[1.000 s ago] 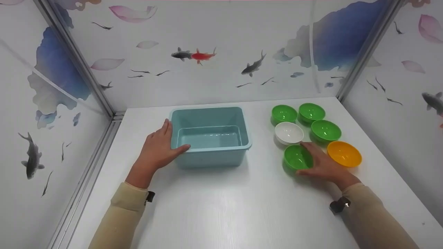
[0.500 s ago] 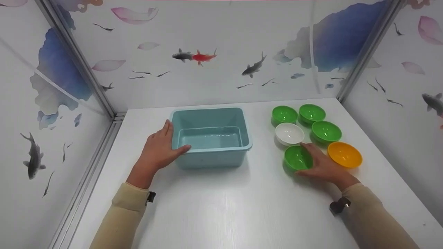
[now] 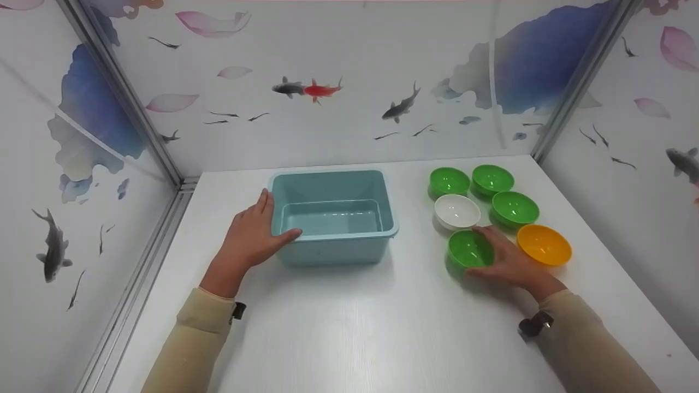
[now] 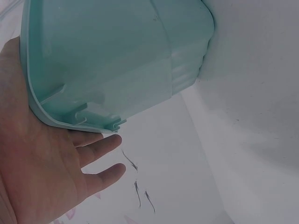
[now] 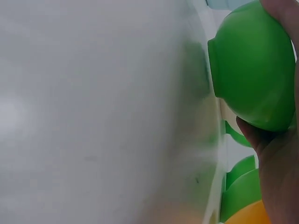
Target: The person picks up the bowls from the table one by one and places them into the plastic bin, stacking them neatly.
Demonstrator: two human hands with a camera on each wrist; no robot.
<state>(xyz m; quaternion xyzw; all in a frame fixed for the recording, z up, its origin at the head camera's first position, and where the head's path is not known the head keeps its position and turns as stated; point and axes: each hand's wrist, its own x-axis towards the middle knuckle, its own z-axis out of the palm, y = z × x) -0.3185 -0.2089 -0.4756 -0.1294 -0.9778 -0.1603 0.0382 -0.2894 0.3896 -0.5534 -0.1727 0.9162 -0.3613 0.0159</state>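
In the head view, a light-blue plastic basin point(image 3: 334, 248) stands left of centre on the table. My left hand point(image 3: 248, 232) rests at its near left corner, with the thumb across the near rim and the fingers along the left side. The left wrist view shows those fingers point(image 4: 100, 150) nearly straight beside the basin's outer wall point(image 4: 107, 60). My right hand point(image 3: 510, 259) grips the nearest green bowl point(image 3: 467, 250) by its right side. In the right wrist view this green bowl point(image 5: 254, 70) lies between thumb and fingers, upright; whether its foot touches the table cannot be told.
Beyond the held bowl stands a white bowl point(image 3: 457, 212). Green bowls fill the back: one at left point(image 3: 449, 181), one at right point(image 3: 492, 180), another in front point(image 3: 515, 208). An orange bowl point(image 3: 544, 245) sits right of my right hand. Printed wall panels enclose the white table point(image 3: 349, 327).
Hardly anything differs. The camera view shifts very slightly; both hands, the basin and the bowls keep their places.
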